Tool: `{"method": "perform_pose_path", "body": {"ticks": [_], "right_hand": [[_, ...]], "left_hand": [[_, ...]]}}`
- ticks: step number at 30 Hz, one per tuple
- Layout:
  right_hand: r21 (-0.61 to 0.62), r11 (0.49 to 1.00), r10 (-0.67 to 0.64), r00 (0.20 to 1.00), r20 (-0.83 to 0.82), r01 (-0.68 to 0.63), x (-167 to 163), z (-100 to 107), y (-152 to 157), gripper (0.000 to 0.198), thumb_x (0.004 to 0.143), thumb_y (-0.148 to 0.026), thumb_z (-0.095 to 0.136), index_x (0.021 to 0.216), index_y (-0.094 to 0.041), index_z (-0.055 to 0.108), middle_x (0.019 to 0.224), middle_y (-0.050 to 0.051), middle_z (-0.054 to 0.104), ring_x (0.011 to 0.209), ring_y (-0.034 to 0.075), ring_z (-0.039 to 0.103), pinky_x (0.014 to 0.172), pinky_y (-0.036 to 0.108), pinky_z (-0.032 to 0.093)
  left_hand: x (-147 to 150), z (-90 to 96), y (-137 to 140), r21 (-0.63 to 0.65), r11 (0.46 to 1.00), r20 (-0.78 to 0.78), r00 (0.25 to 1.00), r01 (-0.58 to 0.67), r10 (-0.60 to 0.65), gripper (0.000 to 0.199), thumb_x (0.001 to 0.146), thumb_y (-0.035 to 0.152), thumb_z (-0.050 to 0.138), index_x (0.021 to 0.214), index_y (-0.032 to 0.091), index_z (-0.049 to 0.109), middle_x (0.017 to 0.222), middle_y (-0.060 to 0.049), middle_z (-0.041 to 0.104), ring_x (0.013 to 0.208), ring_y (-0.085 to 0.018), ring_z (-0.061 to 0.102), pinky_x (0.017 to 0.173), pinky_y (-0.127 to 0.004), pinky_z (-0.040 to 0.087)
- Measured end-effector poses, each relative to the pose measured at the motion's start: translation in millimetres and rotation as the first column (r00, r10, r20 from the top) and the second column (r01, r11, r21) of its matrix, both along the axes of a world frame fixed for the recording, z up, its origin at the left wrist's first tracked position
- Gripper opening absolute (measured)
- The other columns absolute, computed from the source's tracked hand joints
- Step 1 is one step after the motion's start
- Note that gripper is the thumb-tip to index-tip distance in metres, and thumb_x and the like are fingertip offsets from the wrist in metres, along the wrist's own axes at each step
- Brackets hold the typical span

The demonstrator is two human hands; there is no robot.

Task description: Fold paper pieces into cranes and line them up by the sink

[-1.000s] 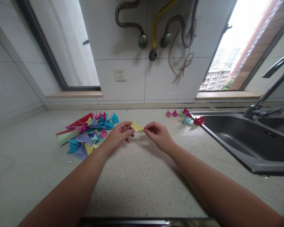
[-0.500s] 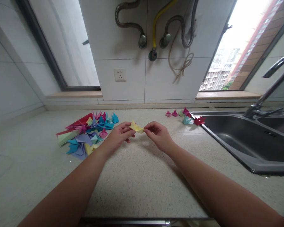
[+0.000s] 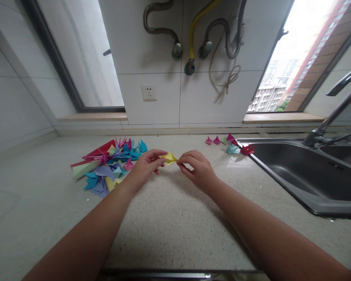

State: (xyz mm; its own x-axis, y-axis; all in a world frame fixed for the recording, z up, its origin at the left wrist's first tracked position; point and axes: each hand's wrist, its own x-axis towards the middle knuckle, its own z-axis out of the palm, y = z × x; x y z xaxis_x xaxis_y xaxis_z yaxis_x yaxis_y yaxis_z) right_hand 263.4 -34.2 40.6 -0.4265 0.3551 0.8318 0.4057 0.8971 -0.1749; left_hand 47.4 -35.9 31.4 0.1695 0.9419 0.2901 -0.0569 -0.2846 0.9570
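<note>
1. Yellow paper, folded small (image 3: 171, 158): head view, we've got it mid-pic, btwn our two hands, held over the counter (image 3: 163, 222).
2. Our L hand (image 3: 148, 163) grips its L end, thumb in front, fingers behind; some of the paper's hidden there.
3. Our R hand (image 3: 198, 167) pinches the R tip w/ thumb & index; other fingers curled.
4. Just L of our L hand we see a mixed paper pile (image 3: 104, 171): red, pink, blue, lavender, pale green & yellow pcs, some overlapping.
5. R side, well apart from that pile, approx. six small folded pcs near the sink (image 3: 333, 207): two pink (image 3: 217, 140) side by side, then green, magenta, a lt-blue pc (image 3: 232, 148) & a red pc (image 3: 247, 150), the last at the sink's L edge.
6. Behind, on the tiled wall: outlet (image 3: 149, 93), yellow pipe (image 3: 191, 39), tied cord (image 3: 233, 74). Faucet (image 3: 339, 111) stands far R.
</note>
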Motion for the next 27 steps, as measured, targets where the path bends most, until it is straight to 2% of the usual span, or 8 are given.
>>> {"method": "perform_pose_path", "body": {"ticks": [5, 8, 13, 18, 20, 23, 25, 27], "right_hand": [[0.035, 0.999, -0.008, 0.998, 0.066, 0.006, 2.3, 0.0, 1.6, 0.011, 0.090, -0.015, 0.057, 0.098, -0.019, 0.063, 0.092, 0.006, 0.065, 0.086, 0.017, 0.057, 0.080, 0.033, 0.048], [0.014, 1.000, -0.012, 0.995, 0.099, 0.011, 3.8, -1.4, 3.7, 0.009, 0.090, -0.016, 0.057, 0.097, -0.019, 0.063, 0.090, 0.006, 0.065, 0.084, 0.016, 0.057, 0.078, 0.032, 0.047], [-0.113, 0.991, -0.068, 0.997, 0.033, 0.072, 7.9, -4.8, 9.6, 0.008, 0.090, -0.019, 0.058, 0.095, -0.019, 0.065, 0.085, 0.004, 0.064, 0.077, 0.014, 0.056, 0.072, 0.028, 0.047], [-0.252, 0.935, -0.267, 0.963, -0.045, 0.248, 27.2, -0.9, 30.0, 0.011, 0.087, -0.024, 0.061, 0.093, -0.019, 0.069, 0.080, 0.003, 0.066, 0.066, 0.012, 0.057, 0.064, 0.026, 0.046], [-0.293, 0.886, -0.392, 0.918, -0.056, 0.360, 43.7, 5.0, 45.3, 0.015, 0.086, -0.028, 0.062, 0.093, -0.019, 0.071, 0.080, 0.003, 0.068, 0.065, 0.013, 0.058, 0.065, 0.027, 0.046], [-0.353, 0.760, -0.597, 0.801, -0.048, 0.546, 77.3, 19.8, 74.1, 0.022, 0.084, -0.035, 0.062, 0.095, -0.020, 0.073, 0.079, 0.004, 0.070, 0.070, 0.017, 0.062, 0.069, 0.030, 0.045], [-0.343, 0.647, -0.720, 0.693, 0.019, 0.681, 102.1, 31.2, 94.9, 0.024, 0.084, -0.037, 0.060, 0.096, -0.021, 0.074, 0.080, 0.005, 0.071, 0.075, 0.020, 0.063, 0.075, 0.032, 0.044], [-0.314, 0.511, -0.823, 0.561, 0.089, 0.800, 125.6, 40.1, 115.3, 0.027, 0.084, -0.037, 0.059, 0.098, -0.020, 0.075, 0.084, 0.008, 0.072, 0.082, 0.022, 0.064, 0.080, 0.033, 0.043]], "left_hand": [[-1.8, -1.9, 2.2, 0.011, 1.000, -0.014, 1.000, -0.021, 0.021, 0.035, 0.079, 0.039, 0.072, 0.107, 0.018, 0.066, 0.086, -0.005, 0.063, 0.076, -0.014, 0.057, 0.051, -0.018, 0.044], [-1.6, -5.1, 4.5, -0.019, 1.000, -0.029, 0.999, -0.024, 0.023, 0.040, 0.080, 0.043, 0.070, 0.110, 0.018, 0.064, 0.084, -0.005, 0.062, 0.074, -0.013, 0.056, 0.050, -0.018, 0.043], [3.7, -24.4, 14.5, -0.073, 0.997, -0.054, 0.998, -0.026, 0.022, 0.048, 0.086, 0.055, 0.056, 0.116, 0.018, 0.057, 0.103, -0.009, 0.062, 0.070, -0.012, 0.055, 0.043, -0.018, 0.039], [10.6, -39.2, 24.6, -0.090, 0.996, -0.232, 0.973, -0.014, -0.008, 0.044, 0.089, 0.057, 0.048, 0.109, 0.019, 0.058, 0.094, -0.006, 0.061, 0.067, -0.011, 0.052, 0.045, -0.018, 0.033], [11.1, -39.2, 26.4, -0.053, 0.999, -0.290, 0.957, 0.003, -0.018, 0.041, 0.090, 0.055, 0.048, 0.104, 0.018, 0.059, 0.089, -0.004, 0.060, 0.068, -0.012, 0.052, 0.052, -0.020, 0.037], [9.0, -37.9, 27.6, 0.002, 0.999, -0.352, 0.935, 0.040, -0.037, 0.040, 0.090, 0.054, 0.047, 0.098, 0.016, 0.061, 0.082, -0.003, 0.061, 0.068, -0.013, 0.052, 0.062, -0.024, 0.040], [7.3, -37.6, 28.1, 0.011, 0.998, -0.376, 0.925, 0.056, -0.048, 0.040, 0.090, 0.053, 0.047, 0.096, 0.016, 0.061, 0.081, -0.003, 0.061, 0.068, -0.013, 0.052, 0.063, -0.025, 0.040], [6.2, -37.6, 28.6, 0.017, 0.998, -0.397, 0.916, 0.068, -0.056, 0.039, 0.090, 0.052, 0.047, 0.095, 0.017, 0.062, 0.080, -0.003, 0.062, 0.068, -0.014, 0.052, 0.063, -0.025, 0.038]]}}
